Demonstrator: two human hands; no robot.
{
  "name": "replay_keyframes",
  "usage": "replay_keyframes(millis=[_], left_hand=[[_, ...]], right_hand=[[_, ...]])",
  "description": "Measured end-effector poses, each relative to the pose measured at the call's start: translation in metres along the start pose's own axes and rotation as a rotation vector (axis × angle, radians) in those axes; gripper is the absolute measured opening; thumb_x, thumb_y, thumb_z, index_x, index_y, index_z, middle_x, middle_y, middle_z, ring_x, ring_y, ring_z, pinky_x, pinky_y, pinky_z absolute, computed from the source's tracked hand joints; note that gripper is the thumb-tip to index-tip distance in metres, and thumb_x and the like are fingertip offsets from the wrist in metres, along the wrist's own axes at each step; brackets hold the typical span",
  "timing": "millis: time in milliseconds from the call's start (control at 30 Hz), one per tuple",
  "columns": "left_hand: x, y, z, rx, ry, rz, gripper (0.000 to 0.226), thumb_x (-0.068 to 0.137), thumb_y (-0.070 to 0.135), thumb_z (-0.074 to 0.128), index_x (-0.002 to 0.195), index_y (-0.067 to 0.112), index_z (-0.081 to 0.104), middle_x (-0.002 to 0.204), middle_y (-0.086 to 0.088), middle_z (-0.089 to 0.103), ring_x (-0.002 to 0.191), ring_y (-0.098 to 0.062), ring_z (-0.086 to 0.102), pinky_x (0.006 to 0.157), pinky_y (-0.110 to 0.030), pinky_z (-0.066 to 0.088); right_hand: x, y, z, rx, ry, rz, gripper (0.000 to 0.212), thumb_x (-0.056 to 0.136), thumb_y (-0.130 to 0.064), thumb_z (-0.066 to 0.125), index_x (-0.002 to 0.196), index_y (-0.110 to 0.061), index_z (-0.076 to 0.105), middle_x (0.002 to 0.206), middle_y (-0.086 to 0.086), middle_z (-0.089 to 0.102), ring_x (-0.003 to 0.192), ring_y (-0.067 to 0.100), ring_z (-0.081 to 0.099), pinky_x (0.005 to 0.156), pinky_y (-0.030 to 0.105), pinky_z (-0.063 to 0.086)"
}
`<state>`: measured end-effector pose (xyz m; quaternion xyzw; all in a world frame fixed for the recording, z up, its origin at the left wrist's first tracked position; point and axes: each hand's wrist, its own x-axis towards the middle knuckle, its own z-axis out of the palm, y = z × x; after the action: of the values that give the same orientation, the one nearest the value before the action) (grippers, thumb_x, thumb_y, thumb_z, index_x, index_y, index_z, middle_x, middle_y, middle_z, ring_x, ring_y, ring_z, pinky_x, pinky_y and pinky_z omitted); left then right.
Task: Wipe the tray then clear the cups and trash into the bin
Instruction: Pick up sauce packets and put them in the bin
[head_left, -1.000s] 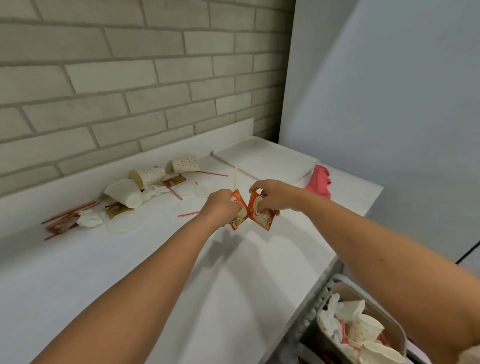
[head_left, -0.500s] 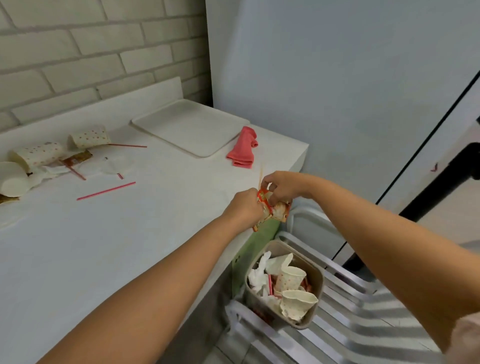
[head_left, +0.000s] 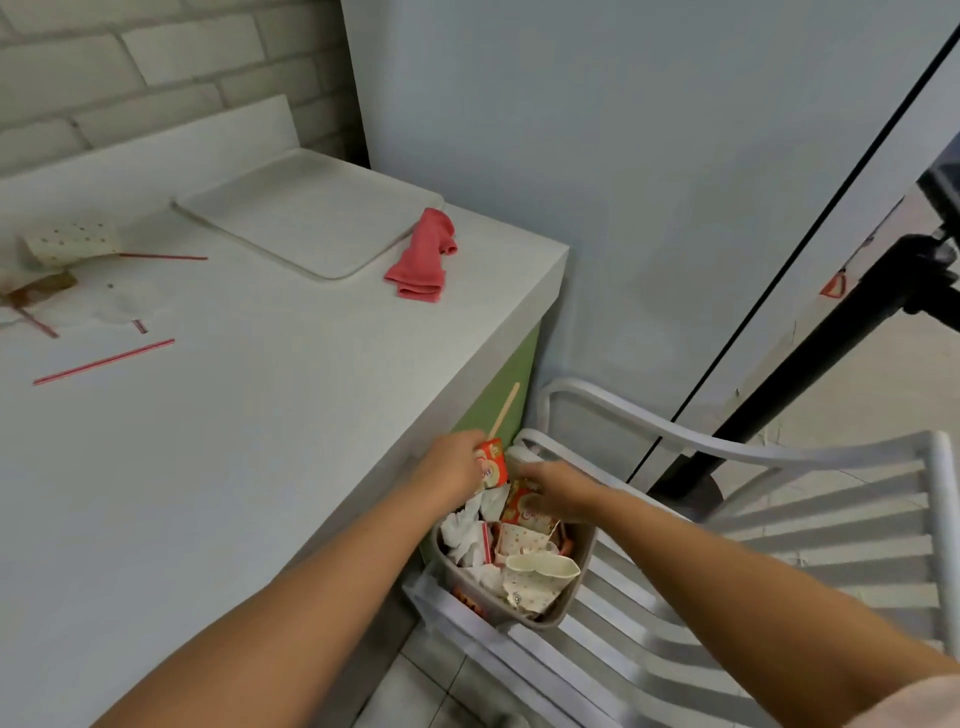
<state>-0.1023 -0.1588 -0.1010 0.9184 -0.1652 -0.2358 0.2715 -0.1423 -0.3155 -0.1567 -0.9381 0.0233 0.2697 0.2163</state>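
- Left hand (head_left: 457, 467), just above the bin (head_left: 569, 597), grips a red wrapper (head_left: 491, 462) and wooden stirrer (head_left: 505, 410); right hand (head_left: 558, 491) holds a second wrapper (head_left: 522, 506) over the bin.
- Trash-dumping step, I judge.
- Next: release both into it, then fetch the dotted cup (head_left: 72, 241) and straws (head_left: 104, 361) far left of the bin.

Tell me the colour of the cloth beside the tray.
The cloth is pinkish red; head view.

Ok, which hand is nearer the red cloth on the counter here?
Left. The left hand is just off the counter, the side where the red cloth lies, gripping a packet and stick; the right hand is farther out over the bin, gripping another packet.
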Motion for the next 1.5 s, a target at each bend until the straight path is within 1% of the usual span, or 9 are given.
replay_keyframes(millis=[167,267,400,633,767,900,1167,1300,1500], left_hand=[[0.001,-0.011,0.013,-0.008,-0.026,-0.063,0.023,0.091,0.015,0.055,0.113,0.012,0.063,0.11,-0.007,0.066,0.094,-0.021,0.059,0.078,-0.028,0.046],[0.002,-0.014,0.018,-0.045,-0.05,-0.046,0.02,0.089,0.019,0.06,0.107,0.013,0.066,0.106,-0.007,0.068,0.091,-0.02,0.061,0.07,-0.024,0.042],[0.003,-0.011,0.022,-0.136,-0.083,-0.039,0.022,0.093,0.016,0.054,0.112,0.01,0.063,0.106,-0.011,0.067,0.089,-0.023,0.061,0.072,-0.027,0.047],[0.003,-0.015,0.027,-0.101,-0.12,-0.084,0.022,0.095,0.015,0.05,0.113,0.006,0.058,0.109,-0.014,0.064,0.091,-0.024,0.06,0.082,-0.036,0.051],[0.001,-0.025,0.028,-0.079,-0.083,-0.125,0.037,0.092,0.015,0.056,0.127,0.008,0.048,0.122,-0.01,0.058,0.106,-0.021,0.057,0.088,-0.03,0.047],[-0.001,-0.028,0.023,0.01,-0.03,-0.114,0.045,0.093,0.015,0.053,0.135,0.008,0.04,0.132,-0.011,0.051,0.122,-0.024,0.049,0.098,-0.032,0.04],[-0.007,-0.026,0.006,0.021,0.016,-0.02,0.046,0.094,0.015,0.051,0.138,0.009,0.039,0.139,-0.011,0.044,0.13,-0.023,0.04,0.109,-0.031,0.033],[-0.012,-0.019,-0.002,-0.002,0.035,0.055,0.043,0.094,0.016,0.051,0.136,0.011,0.042,0.134,-0.007,0.047,0.125,-0.02,0.045,0.105,-0.03,0.037],[-0.021,-0.011,-0.022,-0.042,0.082,0.155,0.04,0.094,0.016,0.052,0.133,0.013,0.045,0.13,-0.004,0.05,0.119,-0.016,0.048,0.101,-0.026,0.038]], right_hand=[[0.001,0.011,0.006,0.083,-0.037,0.046,0.053,0.087,-0.017,0.063,0.136,-0.016,0.043,0.128,0.006,0.057,0.115,0.021,0.055,0.089,0.026,0.045],[-0.001,0.008,-0.014,0.396,0.023,0.001,0.057,0.083,-0.011,0.069,0.134,-0.014,0.045,0.128,0.007,0.056,0.115,0.021,0.056,0.091,0.025,0.047],[-0.004,-0.006,-0.02,0.555,-0.054,-0.119,0.038,0.083,-0.009,0.068,0.119,-0.009,0.055,0.108,0.003,0.065,0.096,0.014,0.061,0.08,0.018,0.05],[-0.001,-0.021,-0.004,0.562,0.082,-0.132,0.025,0.082,-0.016,0.07,0.102,-0.006,0.06,0.099,0.01,0.067,0.098,0.026,0.064,0.088,0.035,0.051],[0.009,-0.024,0.007,0.428,0.087,-0.121,0.017,0.081,-0.012,0.07,0.095,-0.01,0.06,0.085,0.001,0.062,0.075,0.013,0.057,0.073,0.029,0.05],[0.022,-0.03,0.029,0.105,0.158,-0.051,0.013,0.083,-0.008,0.062,0.096,-0.01,0.061,0.09,0.005,0.055,0.082,0.018,0.052,0.061,0.022,0.041],[0.036,-0.05,0.077,-0.063,-0.009,0.047,0.017,0.089,-0.004,0.049,0.103,-0.003,0.06,0.084,0.014,0.06,0.1,0.031,0.061,0.062,0.027,0.039],[0.032,-0.053,0.081,-0.122,-0.116,0.089,0.03,0.095,-0.006,0.044,0.121,0.0,0.056,0.118,0.019,0.061,0.097,0.026,0.057,0.092,0.033,0.045],[0.03,-0.059,0.056,-0.251,-0.304,0.1,0.036,0.092,-0.014,0.053,0.124,0.001,0.057,0.102,0.014,0.058,0.094,0.023,0.055,0.087,0.031,0.044]])
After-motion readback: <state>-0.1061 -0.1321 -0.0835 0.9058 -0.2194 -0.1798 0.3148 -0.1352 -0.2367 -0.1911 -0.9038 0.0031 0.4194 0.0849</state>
